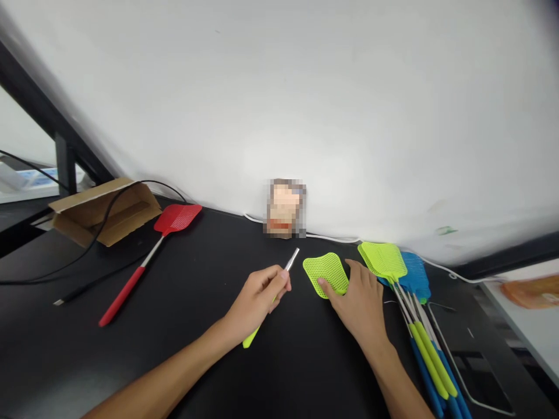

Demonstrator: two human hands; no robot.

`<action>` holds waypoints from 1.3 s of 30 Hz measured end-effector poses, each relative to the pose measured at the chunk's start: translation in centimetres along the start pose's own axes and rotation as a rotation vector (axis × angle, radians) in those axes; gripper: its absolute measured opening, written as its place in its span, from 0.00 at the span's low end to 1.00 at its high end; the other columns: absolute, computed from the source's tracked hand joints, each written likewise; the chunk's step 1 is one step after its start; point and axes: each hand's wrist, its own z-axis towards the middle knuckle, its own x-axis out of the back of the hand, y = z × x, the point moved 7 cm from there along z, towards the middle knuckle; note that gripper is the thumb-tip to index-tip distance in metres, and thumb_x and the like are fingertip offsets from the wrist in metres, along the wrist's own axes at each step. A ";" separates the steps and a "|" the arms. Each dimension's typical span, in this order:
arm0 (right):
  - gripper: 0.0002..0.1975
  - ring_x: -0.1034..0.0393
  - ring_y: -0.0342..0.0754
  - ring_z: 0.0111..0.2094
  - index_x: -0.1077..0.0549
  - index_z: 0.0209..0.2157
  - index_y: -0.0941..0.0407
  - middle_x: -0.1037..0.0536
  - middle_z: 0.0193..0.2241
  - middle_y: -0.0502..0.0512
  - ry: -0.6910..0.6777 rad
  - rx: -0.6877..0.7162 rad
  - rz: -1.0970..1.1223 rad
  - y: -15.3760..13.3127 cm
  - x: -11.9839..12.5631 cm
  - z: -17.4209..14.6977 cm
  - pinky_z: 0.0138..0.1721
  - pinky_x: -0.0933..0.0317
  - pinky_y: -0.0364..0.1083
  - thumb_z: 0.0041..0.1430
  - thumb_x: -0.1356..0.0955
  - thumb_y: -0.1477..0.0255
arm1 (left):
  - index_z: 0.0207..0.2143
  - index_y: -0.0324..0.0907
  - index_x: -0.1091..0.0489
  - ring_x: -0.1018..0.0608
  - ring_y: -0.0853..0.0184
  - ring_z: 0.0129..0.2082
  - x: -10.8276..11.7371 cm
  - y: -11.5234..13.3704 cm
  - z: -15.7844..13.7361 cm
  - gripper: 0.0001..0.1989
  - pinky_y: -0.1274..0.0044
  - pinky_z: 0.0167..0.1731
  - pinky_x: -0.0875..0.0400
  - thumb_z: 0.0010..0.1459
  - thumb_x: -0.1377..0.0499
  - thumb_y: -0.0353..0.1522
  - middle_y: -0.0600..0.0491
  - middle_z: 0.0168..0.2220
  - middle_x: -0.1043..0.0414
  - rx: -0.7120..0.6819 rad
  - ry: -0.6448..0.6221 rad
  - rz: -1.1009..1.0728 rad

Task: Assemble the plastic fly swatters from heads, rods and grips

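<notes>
My left hand [259, 294] is closed around a lime-green fly swatter handle [251, 338], whose short silver metal tube [292, 259] pokes out past the thumb, pointing up and to the right. A separate lime-green perforated fly swatter head [325, 272] is at my right hand [362, 299]. The right thumb lies on the mesh and the fingers curve along its right edge; the lower part of the head is hidden by the hand. A small gap separates the tube's end from the head.
Several green and blue fly swatters [430, 343] lie stacked at the right, beside a dark phone-like slab [478, 375] and a thin metal frame. At left are a red fly swatter [131, 291], an open cardboard box [107, 212] and black cables. A blurred small item [285, 208] stands by the white wall.
</notes>
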 end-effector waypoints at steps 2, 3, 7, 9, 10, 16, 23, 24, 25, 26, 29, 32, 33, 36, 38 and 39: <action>0.40 0.36 0.71 0.59 0.37 0.62 0.59 0.28 0.56 0.71 -0.029 0.017 0.048 -0.2 -0.2 0.0 0.56 0.42 0.66 0.58 0.29 0.47 | 0.33 0.40 0.31 0.40 0.74 0.20 -0.5 -0.3 -0.2 0.21 0.79 0.21 0.47 0.69 0.46 0.48 0.60 0.22 0.43 0.017 -0.047 0.028; 0.40 0.36 0.70 0.59 0.37 0.62 0.59 0.27 0.56 0.70 -0.039 0.027 0.076 -0.4 -0.3 0.0 0.56 0.42 0.65 0.58 0.29 0.48 | 0.34 0.40 0.31 0.40 0.74 0.21 -0.7 -0.4 -0.2 0.21 0.79 0.21 0.47 0.69 0.46 0.48 0.60 0.23 0.42 0.022 -0.065 0.047; 0.39 0.34 0.66 0.55 0.38 0.63 0.58 0.25 0.53 0.66 -0.078 0.046 0.170 -0.8 -0.6 0.0 0.54 0.40 0.63 0.57 0.28 0.52 | 0.34 0.41 0.30 0.39 0.73 0.22 -0.9 -0.4 -0.4 0.20 0.80 0.22 0.45 0.69 0.46 0.48 0.59 0.24 0.41 0.023 -0.087 0.121; 0.40 0.32 0.65 0.51 0.37 0.62 0.59 0.24 0.48 0.64 -0.094 0.011 0.189 -0.6 -0.7 -0.1 0.52 0.39 0.63 0.55 0.27 0.53 | 0.33 0.41 0.29 0.39 0.72 0.23 -0.9 -0.3 -0.5 0.20 0.80 0.22 0.44 0.69 0.45 0.47 0.59 0.24 0.40 0.016 -0.090 0.148; 0.39 0.31 0.65 0.49 0.34 0.61 0.58 0.24 0.46 0.62 -0.106 -0.011 0.202 -0.4 -0.7 -0.1 0.51 0.38 0.63 0.54 0.26 0.53 | 0.33 0.41 0.29 0.39 0.72 0.23 -0.9 -0.2 -0.5 0.20 0.80 0.22 0.44 0.69 0.45 0.47 0.59 0.24 0.40 0.013 -0.092 0.159; 0.18 0.29 0.51 0.31 0.27 0.34 0.55 0.25 0.28 0.50 -0.374 -0.075 0.574 -0.8 -1.0 -0.4 0.32 0.37 0.48 0.61 0.29 0.53 | 0.33 0.41 0.29 0.38 0.72 0.21 -1.1 0.1 -0.5 0.19 0.80 0.22 0.44 0.69 0.45 0.46 0.58 0.23 0.37 0.007 -0.101 0.195; 0.19 0.43 0.40 0.22 0.31 0.33 0.54 0.31 0.27 0.45 -0.288 -0.491 1.229 0.0 -0.7 -0.9 0.18 0.51 0.39 0.60 0.27 0.53 | 0.48 0.43 0.29 0.39 0.73 0.18 -1.2 0.0 -0.5 0.14 0.81 0.20 0.44 0.71 0.49 0.39 0.59 0.24 0.33 0.020 -0.160 0.225; 0.18 0.42 0.40 0.23 0.31 0.35 0.53 0.29 0.29 0.46 -0.270 -0.536 1.324 0.0 -0.8 -0.9 0.17 0.51 0.39 0.60 0.26 0.55 | 0.50 0.43 0.29 0.38 0.73 0.18 -1.3 -0.1 -0.5 0.14 0.81 0.20 0.43 0.71 0.49 0.39 0.60 0.24 0.34 0.024 -0.168 0.235; 0.17 0.40 0.40 0.24 0.30 0.37 0.53 0.27 0.32 0.47 -0.250 -0.564 1.406 0.0 -0.9 -0.9 0.17 0.49 0.39 0.59 0.25 0.56 | 0.51 0.43 0.29 0.38 0.73 0.18 -1.3 -0.1 -0.6 0.15 0.81 0.20 0.41 0.71 0.50 0.38 0.60 0.24 0.34 0.028 -0.178 0.241; 0.17 0.36 0.41 0.26 0.30 0.38 0.52 0.26 0.34 0.48 -0.224 -0.584 1.472 0.1 -0.8 -0.8 0.18 0.46 0.39 0.58 0.24 0.57 | 0.52 0.44 0.29 0.37 0.72 0.19 -1.4 -0.1 -0.6 0.15 0.81 0.21 0.40 0.70 0.50 0.38 0.60 0.23 0.35 0.033 -0.193 0.247; 0.16 0.31 0.44 0.31 0.29 0.41 0.51 0.24 0.37 0.49 -0.167 -0.598 1.573 0.2 -0.6 -0.5 0.19 0.40 0.40 0.58 0.24 0.60 | 0.53 0.44 0.28 0.36 0.71 0.20 -1.6 -0.2 -0.8 0.16 0.81 0.21 0.38 0.70 0.50 0.38 0.59 0.24 0.36 0.055 -0.240 0.247; 0.14 0.30 0.45 0.31 0.29 0.40 0.51 0.24 0.38 0.50 -0.143 -0.554 1.558 0.3 -0.4 -0.3 0.19 0.40 0.41 0.60 0.25 0.60 | 0.53 0.44 0.27 0.36 0.72 0.20 -1.8 -0.1 -0.9 0.17 0.82 0.20 0.39 0.69 0.48 0.38 0.59 0.25 0.36 0.064 -0.282 0.251; 0.14 0.29 0.45 0.31 0.29 0.40 0.50 0.23 0.38 0.49 -0.143 -0.534 1.543 0.3 -0.4 -0.2 0.19 0.39 0.41 0.60 0.25 0.59 | 0.54 0.45 0.26 0.36 0.72 0.20 -1.9 0.0 -1.0 0.17 0.83 0.20 0.40 0.69 0.48 0.38 0.58 0.25 0.35 0.062 -0.292 0.255; 0.13 0.29 0.45 0.30 0.28 0.41 0.50 0.23 0.38 0.48 -0.154 -0.491 1.509 0.2 -0.4 -0.2 0.21 0.37 0.42 0.61 0.26 0.58 | 0.54 0.45 0.26 0.35 0.73 0.20 -1.9 0.2 -1.0 0.17 0.83 0.21 0.39 0.70 0.48 0.37 0.58 0.24 0.34 0.055 -0.307 0.279; 0.13 0.29 0.45 0.30 0.28 0.41 0.50 0.23 0.37 0.48 -0.159 -0.494 1.511 0.2 -0.4 -0.2 0.22 0.35 0.42 0.61 0.26 0.59 | 0.55 0.46 0.26 0.35 0.73 0.20 -1.9 0.2 -1.0 0.17 0.83 0.22 0.39 0.70 0.48 0.36 0.59 0.25 0.34 0.055 -0.313 0.288; 0.13 0.29 0.45 0.30 0.28 0.41 0.50 0.23 0.37 0.48 -0.158 -0.504 1.518 0.2 -0.5 -0.3 0.22 0.34 0.42 0.60 0.25 0.59 | 0.56 0.47 0.26 0.34 0.73 0.20 -1.9 0.1 -1.0 0.17 0.83 0.22 0.39 0.70 0.49 0.36 0.59 0.25 0.34 0.056 -0.314 0.289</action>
